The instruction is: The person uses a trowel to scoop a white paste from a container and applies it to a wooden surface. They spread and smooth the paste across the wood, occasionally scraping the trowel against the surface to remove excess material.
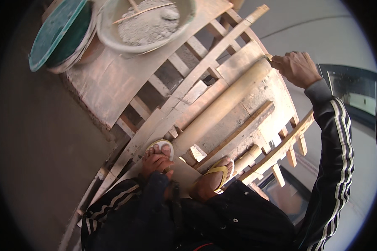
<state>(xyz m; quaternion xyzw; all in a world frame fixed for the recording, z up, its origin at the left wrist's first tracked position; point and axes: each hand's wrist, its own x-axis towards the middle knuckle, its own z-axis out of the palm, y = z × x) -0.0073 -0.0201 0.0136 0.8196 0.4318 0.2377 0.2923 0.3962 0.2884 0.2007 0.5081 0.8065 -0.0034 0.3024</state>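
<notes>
Fingers (280,62) of the right hand (297,69) curl closed at the far end of a long round pole (224,102) lying across wooden planks (240,62), their exact hold unclear, as is the left hand's (155,164), while the pole looks stiff, fairly heavy, best held mid-length.

a wooden platform (98,94) carries basins (108,35) and a batten (245,130).

White stripes are running down the black sleeve (333,163), yellow is marking the sandal strap (216,170), the pole (225,103) is showing tan, the basin (77,37) is gleaming green!
</notes>
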